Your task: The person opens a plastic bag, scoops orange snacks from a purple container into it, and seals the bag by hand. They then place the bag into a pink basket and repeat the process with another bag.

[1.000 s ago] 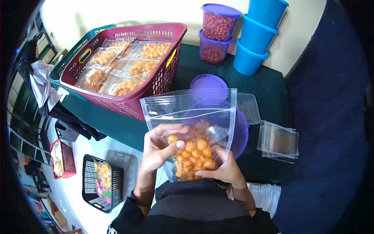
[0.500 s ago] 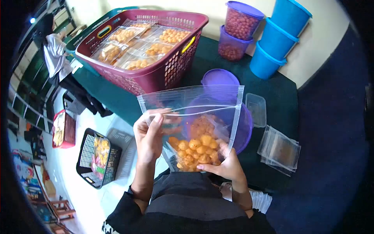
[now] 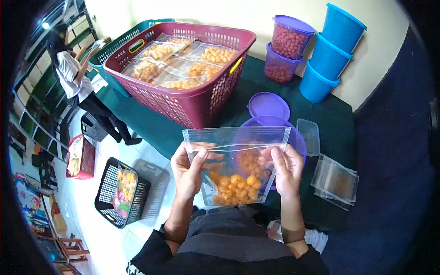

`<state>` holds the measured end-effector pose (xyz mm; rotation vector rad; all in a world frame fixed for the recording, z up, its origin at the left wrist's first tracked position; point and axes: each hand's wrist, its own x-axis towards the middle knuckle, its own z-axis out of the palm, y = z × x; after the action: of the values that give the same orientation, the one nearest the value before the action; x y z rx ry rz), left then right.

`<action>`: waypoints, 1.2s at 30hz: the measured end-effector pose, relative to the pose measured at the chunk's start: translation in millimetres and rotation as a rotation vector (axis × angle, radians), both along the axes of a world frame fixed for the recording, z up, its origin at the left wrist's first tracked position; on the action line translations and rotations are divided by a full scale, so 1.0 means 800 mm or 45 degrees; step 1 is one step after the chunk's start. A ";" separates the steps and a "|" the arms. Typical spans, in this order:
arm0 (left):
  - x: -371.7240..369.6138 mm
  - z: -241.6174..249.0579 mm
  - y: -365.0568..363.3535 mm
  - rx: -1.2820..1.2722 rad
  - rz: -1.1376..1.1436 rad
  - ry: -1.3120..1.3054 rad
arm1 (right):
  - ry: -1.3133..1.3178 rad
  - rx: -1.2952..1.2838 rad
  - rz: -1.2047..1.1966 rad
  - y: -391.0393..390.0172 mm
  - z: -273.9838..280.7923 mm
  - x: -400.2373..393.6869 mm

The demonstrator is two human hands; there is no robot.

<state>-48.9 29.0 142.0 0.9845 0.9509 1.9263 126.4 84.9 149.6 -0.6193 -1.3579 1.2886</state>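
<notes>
A clear zip bag (image 3: 238,160) with round orange snacks (image 3: 236,188) in its lower part hangs upright between my hands. My left hand (image 3: 189,172) grips its left edge near the zip line, thumb in front and fingers behind the plastic. At the right edge, my right hand (image 3: 286,170) pinches it at about the same height. Behind the bag stands a round purple tub (image 3: 300,149), with more orange snacks seen through the plastic.
A maroon basket (image 3: 183,98) of filled bags stands at the back left. Stacked purple tubs (image 3: 288,43), blue tubs (image 3: 327,62), a purple lid (image 3: 269,106), a clear container (image 3: 308,136) and flat bags (image 3: 335,181) lie beyond and right. A person (image 3: 75,82) stands far left.
My right hand has moved up from the bag's bottom corner to its upper right edge. The bag hangs straighter and lower in view. The view has shifted slightly.
</notes>
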 end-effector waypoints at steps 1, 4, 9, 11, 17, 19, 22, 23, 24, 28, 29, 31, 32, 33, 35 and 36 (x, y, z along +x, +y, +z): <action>-0.010 -0.003 -0.001 0.001 -0.002 0.012 | 0.025 -0.039 0.026 -0.002 0.000 -0.008; -0.044 -0.009 -0.012 0.019 -0.061 -0.108 | 0.029 -0.010 -0.008 -0.005 0.002 -0.042; -0.104 -0.013 -0.030 -0.023 0.009 -0.121 | -0.003 0.029 0.013 -0.013 -0.007 -0.105; -0.129 -0.017 -0.035 -0.089 0.064 -0.148 | 0.005 0.045 -0.008 -0.018 -0.016 -0.131; -0.193 -0.021 -0.073 -0.078 0.043 -0.007 | 0.153 -0.043 0.288 -0.041 -0.032 -0.181; -0.213 -0.021 -0.086 -0.067 0.001 0.116 | 0.100 0.023 0.346 -0.046 -0.043 -0.195; -0.237 -0.019 -0.101 -0.120 -0.048 0.224 | -0.064 0.113 0.271 -0.062 -0.046 -0.216; -0.244 -0.021 -0.104 -0.122 -0.071 0.263 | -0.060 0.115 0.273 -0.067 -0.049 -0.222; -0.248 -0.018 -0.107 -0.118 -0.093 0.233 | -0.082 0.202 0.236 -0.070 -0.052 -0.226; -0.278 -0.029 -0.118 -0.049 -0.171 0.443 | -0.110 0.298 0.132 -0.091 -0.053 -0.240; -0.280 -0.030 -0.120 -0.054 -0.190 0.436 | -0.123 0.356 0.107 -0.095 -0.050 -0.241; -0.284 -0.032 -0.124 -0.029 -0.270 0.671 | -0.170 0.379 0.064 -0.105 -0.043 -0.245; -0.283 -0.033 -0.127 -0.045 -0.242 0.680 | -0.170 0.418 0.097 -0.108 -0.042 -0.245; -0.283 -0.036 -0.130 -0.048 -0.253 0.679 | -0.169 0.457 0.131 -0.111 -0.041 -0.246; -0.282 -0.042 -0.133 0.115 -0.174 0.663 | -0.141 0.451 0.174 -0.116 -0.039 -0.246; -0.282 -0.039 -0.135 0.147 -0.150 0.734 | -0.171 0.423 0.233 -0.120 -0.036 -0.245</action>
<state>-274.3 -79.1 111.1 1.6783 1.0689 1.6373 -69.9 -10.8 120.8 -0.3624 -1.7276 1.1431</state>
